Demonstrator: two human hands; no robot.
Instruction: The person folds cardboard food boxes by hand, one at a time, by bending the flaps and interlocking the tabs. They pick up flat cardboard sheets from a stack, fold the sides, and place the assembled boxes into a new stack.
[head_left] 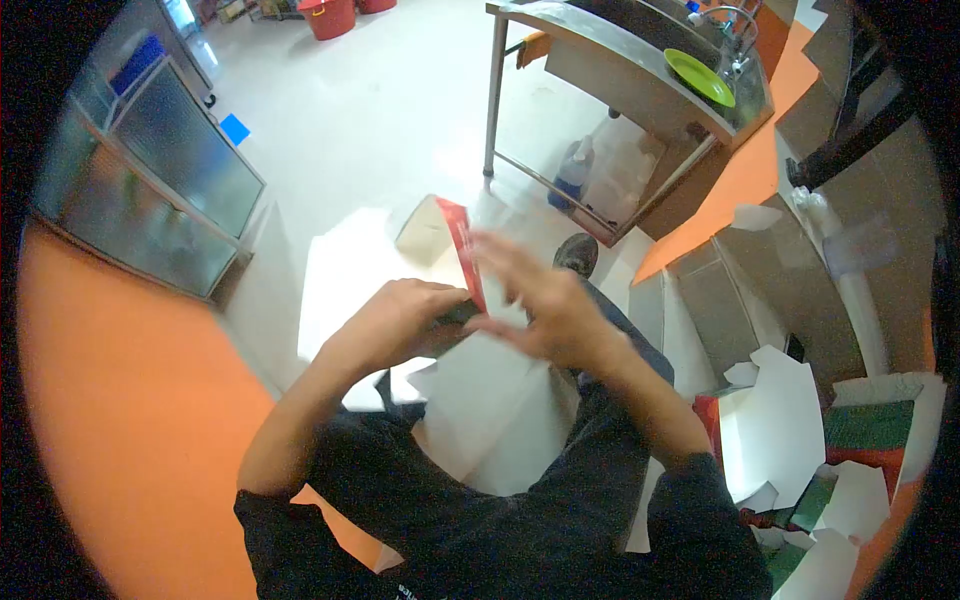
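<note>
In front of my lap is a small cardboard box (425, 235) with a pale inside and a red printed side. My left hand (400, 318) closes around its lower end, and a dark patch shows under those fingers. My right hand (550, 305) is at the red side, blurred by motion, its thumb and fingers spread apart. Whether its fingertips touch the red panel I cannot tell. Large white flat sheets (335, 275) lie beyond my left forearm.
At my right are several white, red and green cardboard pieces (775, 425). Ahead stands a metal sink table (600, 75) with a green plate (700, 78). A bottle of blue liquid (572, 175) is beneath it. Frosted glass panels (180, 150) stand left; a red tub (328, 18) is far back.
</note>
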